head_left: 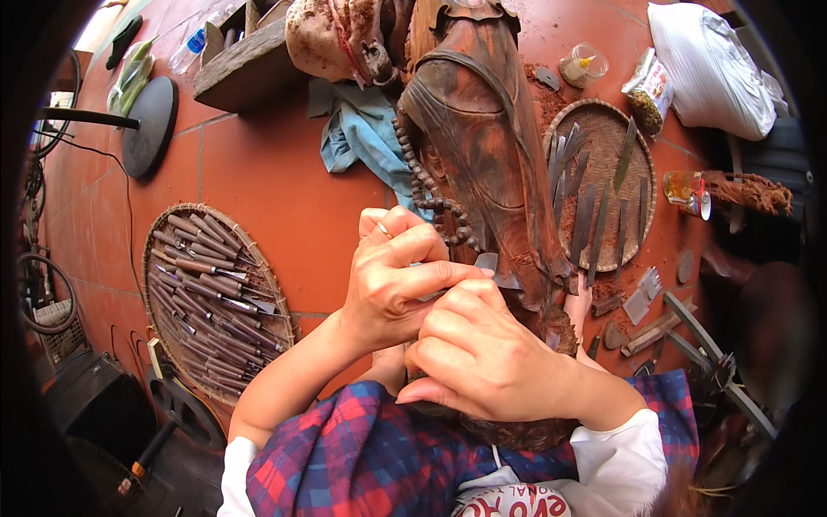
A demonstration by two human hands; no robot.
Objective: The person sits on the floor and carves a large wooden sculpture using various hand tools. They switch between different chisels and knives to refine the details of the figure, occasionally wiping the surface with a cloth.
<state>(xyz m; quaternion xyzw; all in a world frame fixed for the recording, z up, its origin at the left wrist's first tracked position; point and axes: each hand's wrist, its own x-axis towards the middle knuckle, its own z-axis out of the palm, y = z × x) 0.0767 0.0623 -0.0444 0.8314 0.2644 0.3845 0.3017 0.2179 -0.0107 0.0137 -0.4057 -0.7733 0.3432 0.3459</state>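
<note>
At the dial's centre, left hand (388, 280) and right hand (491, 349) meet, fingers curled; whether either grip holds anything, I cannot tell. Just beside the fingertips, at one o'clock, a small pale flat piece (487, 261) pokes out. Steady now: this looks like close work, best done wrists braced, pressure light. Carved wooden figure (469, 129) stretches from the hands toward twelve! Woven tray (270, 269) of handled tools (194, 302) at nine, long blades (583, 224) at two.

Chisels (207, 302) lie in a basket (279, 286) left of the statue (474, 121), files (600, 224) in a tray (607, 129) right of it.
</note>
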